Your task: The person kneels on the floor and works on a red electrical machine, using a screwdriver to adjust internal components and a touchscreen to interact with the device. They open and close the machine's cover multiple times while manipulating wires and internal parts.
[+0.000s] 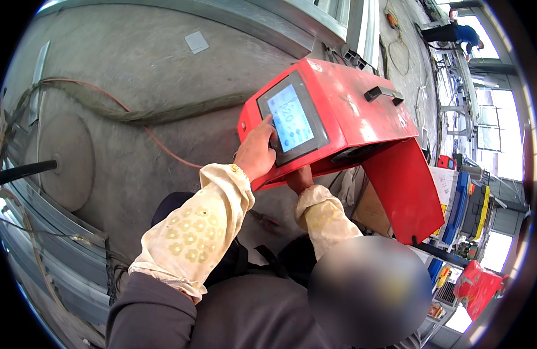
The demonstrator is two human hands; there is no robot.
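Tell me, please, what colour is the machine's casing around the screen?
Red casing, clearest in the head view.

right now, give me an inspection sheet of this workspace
surface: grey concrete floor, dusty, a pale square patch on it
job's things: red metal box machine, tilted, lit touchscreen, black handle on top
clutter: round grey disc; red and blue cases at right
grip: left hand fingertips on the screen frame; right hand under the machine's lower edge
cables: orange cable and grey hose across the floor
surroundings: metal frames, bright windows, another person far off
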